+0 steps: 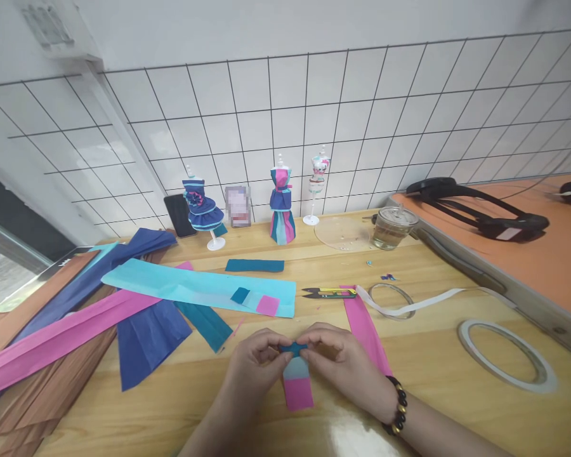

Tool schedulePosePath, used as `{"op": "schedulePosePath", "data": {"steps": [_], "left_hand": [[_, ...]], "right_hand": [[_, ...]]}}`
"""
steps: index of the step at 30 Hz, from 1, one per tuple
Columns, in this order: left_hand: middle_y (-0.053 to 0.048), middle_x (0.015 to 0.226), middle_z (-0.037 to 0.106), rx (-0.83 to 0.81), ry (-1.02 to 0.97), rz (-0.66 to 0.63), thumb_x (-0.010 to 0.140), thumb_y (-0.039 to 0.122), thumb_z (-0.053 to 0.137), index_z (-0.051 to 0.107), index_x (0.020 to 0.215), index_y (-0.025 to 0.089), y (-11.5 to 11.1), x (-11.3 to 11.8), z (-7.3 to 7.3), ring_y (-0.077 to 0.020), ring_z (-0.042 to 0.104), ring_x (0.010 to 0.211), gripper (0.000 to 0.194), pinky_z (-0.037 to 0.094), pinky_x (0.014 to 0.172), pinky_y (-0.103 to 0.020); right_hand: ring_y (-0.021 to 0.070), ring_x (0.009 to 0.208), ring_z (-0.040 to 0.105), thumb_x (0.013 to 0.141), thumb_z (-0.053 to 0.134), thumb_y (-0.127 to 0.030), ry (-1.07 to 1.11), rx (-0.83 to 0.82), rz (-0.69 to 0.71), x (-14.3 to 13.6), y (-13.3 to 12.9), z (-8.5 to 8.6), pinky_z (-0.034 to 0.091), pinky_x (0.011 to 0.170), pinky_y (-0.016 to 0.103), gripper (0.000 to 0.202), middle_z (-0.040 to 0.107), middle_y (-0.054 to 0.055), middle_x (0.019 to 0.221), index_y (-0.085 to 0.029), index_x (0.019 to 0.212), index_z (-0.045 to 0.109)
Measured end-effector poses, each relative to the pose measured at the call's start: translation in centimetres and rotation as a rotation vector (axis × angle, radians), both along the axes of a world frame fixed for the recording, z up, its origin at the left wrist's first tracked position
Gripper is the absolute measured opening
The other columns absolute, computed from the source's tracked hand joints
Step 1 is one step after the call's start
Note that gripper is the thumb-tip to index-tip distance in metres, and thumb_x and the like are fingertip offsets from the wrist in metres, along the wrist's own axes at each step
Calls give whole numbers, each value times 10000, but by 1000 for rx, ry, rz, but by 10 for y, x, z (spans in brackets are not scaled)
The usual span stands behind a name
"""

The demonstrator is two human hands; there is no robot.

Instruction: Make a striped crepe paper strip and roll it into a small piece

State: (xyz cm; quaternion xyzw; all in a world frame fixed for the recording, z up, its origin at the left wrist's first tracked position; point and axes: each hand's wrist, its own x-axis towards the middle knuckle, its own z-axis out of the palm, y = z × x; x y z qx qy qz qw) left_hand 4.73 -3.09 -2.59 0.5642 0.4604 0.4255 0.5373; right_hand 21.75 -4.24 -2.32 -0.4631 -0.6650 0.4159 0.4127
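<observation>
Between both hands is a small crepe paper strip (297,392) banded in teal, light blue and pink. My left hand (261,362) pinches the teal end from the left, thumb and fingers together. From the other side my right hand (335,357), with a dark beaded bracelet (398,406) on its wrist, pinches the same end. The pink end hangs down toward me. Just beyond the hands, a light blue crepe strip (195,284) lies flat with a small teal square (240,295) and a pink square (268,305) on it.
Yellow thread snips (330,293) lie near a pink strip (366,330). Tape rolls (507,355) are at right, a lidded drink cup (394,228) behind. Small dress forms (280,200) stand along the tiled wall. Blue, pink and brown crepe paper (52,381) covers the left side.
</observation>
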Motion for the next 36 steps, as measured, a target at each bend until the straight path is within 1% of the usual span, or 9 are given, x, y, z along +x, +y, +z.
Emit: {"op": "schedulePosePath", "data": {"steps": [4, 12, 19, 21, 24, 26, 29, 34, 36], "left_hand": [[-60, 722, 638, 16, 9, 6, 609, 180, 660, 678, 695, 141, 2, -1, -1, -190, 626, 696, 97, 514, 648, -290], [-59, 691, 613, 122, 103, -15, 654, 180, 628, 692, 709, 141, 1, -5, -3, -177, 598, 665, 93, 491, 595, -272], [-52, 677, 595, 170, 189, -32, 687, 193, 611, 694, 696, 148, 3, -6, -4, -156, 570, 624, 95, 465, 569, -254], [-64, 722, 608, 175, 177, -41, 686, 199, 616, 695, 687, 151, 3, -7, -4, -168, 587, 669, 92, 478, 601, -264], [-83, 779, 651, 125, 128, -44, 672, 198, 629, 693, 679, 151, 2, -7, -5, -197, 617, 750, 80, 493, 656, -279], [-72, 735, 679, 31, 96, -38, 664, 203, 640, 686, 682, 148, 2, -6, -6, -188, 628, 709, 74, 494, 639, -270], [-44, 668, 696, -80, 49, -37, 658, 215, 657, 680, 691, 146, 2, -5, -8, -158, 626, 624, 80, 485, 596, -241], [-31, 666, 708, -102, 20, -34, 656, 213, 666, 681, 680, 148, 2, -5, -6, -147, 629, 621, 72, 478, 586, -219], [-32, 671, 713, -110, 12, -23, 643, 207, 675, 685, 679, 149, 1, -4, -5, -151, 633, 627, 69, 482, 592, -222]], "right_hand": [[164, 767, 601, 773, 573, -173, -40, 20, 17, 1, 1, 0, 484, 710, 279, 131, 653, 61, 807, -173, 846, 681], [152, 737, 592, 799, 553, -175, -106, 67, 39, 4, 1, -1, 468, 681, 258, 135, 644, 53, 784, -178, 835, 683], [148, 745, 586, 784, 537, -147, -65, 53, 33, 3, 1, 1, 457, 686, 252, 115, 634, 43, 776, -178, 763, 646], [153, 767, 585, 776, 536, -143, -34, 30, 29, 2, 1, 1, 456, 700, 256, 113, 634, 47, 797, -176, 748, 640], [153, 721, 583, 771, 544, -180, 0, -55, 5, 1, 1, -2, 460, 662, 257, 104, 640, 47, 769, -169, 752, 645], [152, 680, 577, 764, 556, -214, 24, -121, -13, 0, 1, -6, 461, 634, 261, 108, 642, 48, 741, -161, 764, 651], [161, 682, 579, 749, 582, -268, 97, -188, -16, 0, 2, -11, 466, 646, 281, 151, 651, 58, 750, -150, 807, 656], [167, 713, 585, 732, 609, -311, 195, -236, 5, 1, 4, -17, 468, 670, 293, 232, 655, 54, 769, -151, 893, 655], [166, 714, 587, 735, 608, -310, 193, -249, 20, 1, 4, -17, 467, 673, 292, 220, 660, 56, 778, -150, 878, 656]]}}
